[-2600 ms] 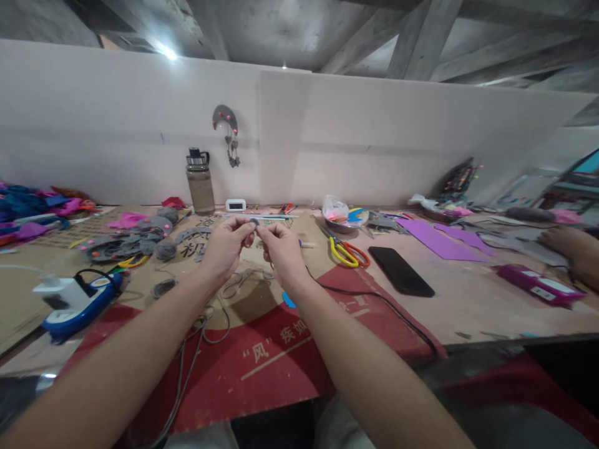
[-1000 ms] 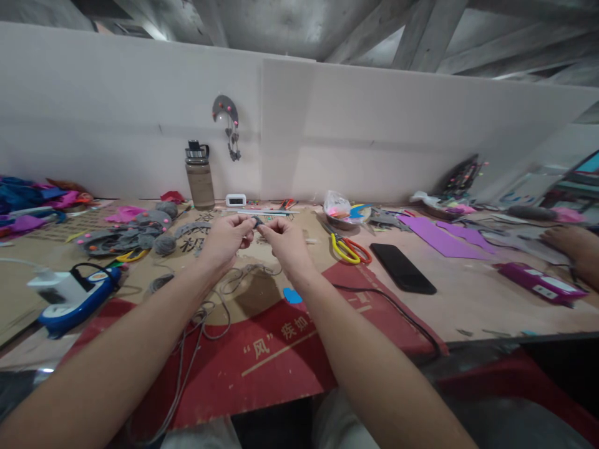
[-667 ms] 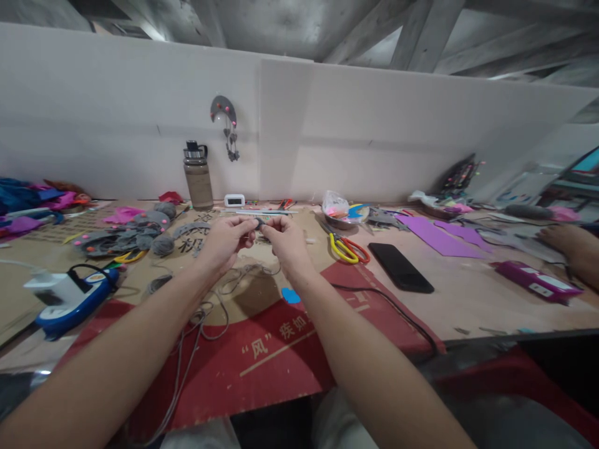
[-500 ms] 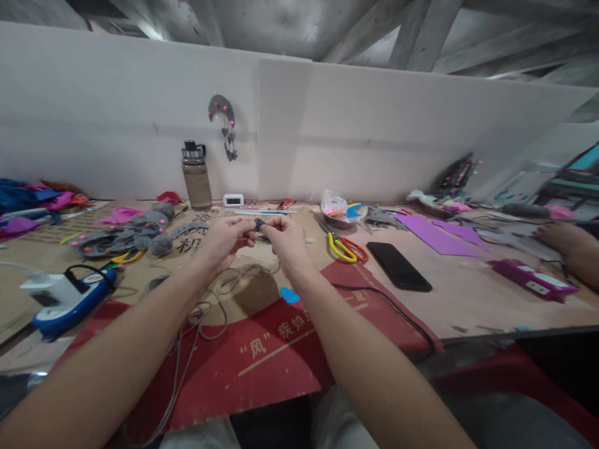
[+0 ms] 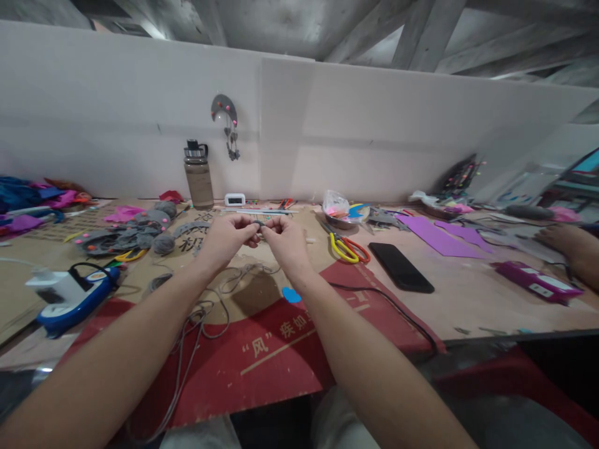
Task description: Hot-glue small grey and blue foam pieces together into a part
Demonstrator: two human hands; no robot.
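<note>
Small grey piece (image 5: 259, 223) held above the worktop (image 5: 468, 305)

At far left, a blue power strip (image 5: 70, 318) carries a white adapter (image 5: 56, 285); beyond it lie grey felt pieces (image 5: 126, 236) with pink and orange dots, and a ball of grey yarn (image 5: 163, 244). The left forearm (image 5: 140, 337) slants from the lower left corner toward the centre, passing over loose grey cord (image 5: 200, 315). At its end, the left hand (image 5: 228, 240) is turned inward, thumb and forefinger clamped on one side of the piece, the other fingers curled below. The piece sits between the two sets of fingertips, clear of the printed cardboard (image 5: 281, 380) beneath; its outline is mostly hidden by the fingers. Opposite, the right hand (image 5: 286, 243) mirrors this pose, its thumb and forefinger closed on the other side of the piece. Its wrist lies above and just beside a blue cut-out (image 5: 291, 295), and the right forearm (image 5: 360, 343) runs down toward the lower right. Farther right, scissors (image 5: 349, 246) with one yellow and one red handle lie near a black phone (image 5: 401, 267), followed by a purple sheet (image 5: 435, 237), a purple case (image 5: 538, 280) and, at the edge, another person's hand (image 5: 564, 240).
</note>
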